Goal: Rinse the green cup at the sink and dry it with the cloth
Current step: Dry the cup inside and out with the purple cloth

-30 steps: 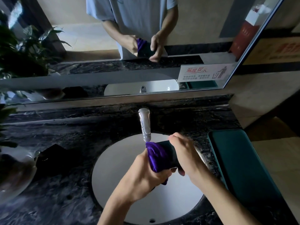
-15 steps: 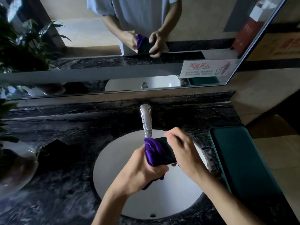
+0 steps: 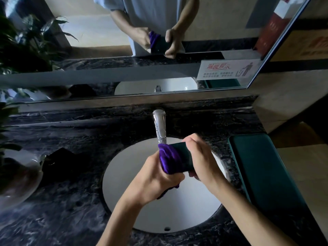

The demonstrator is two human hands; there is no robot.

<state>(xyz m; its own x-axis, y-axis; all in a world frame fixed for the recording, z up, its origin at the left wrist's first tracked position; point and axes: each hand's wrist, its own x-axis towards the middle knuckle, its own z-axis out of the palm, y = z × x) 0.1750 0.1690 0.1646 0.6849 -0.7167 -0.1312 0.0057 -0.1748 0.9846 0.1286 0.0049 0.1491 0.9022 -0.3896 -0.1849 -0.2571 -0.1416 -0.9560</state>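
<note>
- The green cup [image 3: 184, 157] lies on its side in your hands, above the white sink [image 3: 124, 174], just below the faucet [image 3: 159, 126].
- Your right hand [image 3: 200, 158] has its fingers curled around the cup's body.
- Your left hand [image 3: 156, 176] grips the purple cloth [image 3: 168, 160], bunched against the cup's left end.
- A dark marble surface [image 3: 71, 201] surrounds the sink; a green tray [image 3: 262, 171] lies to the right.
</note>
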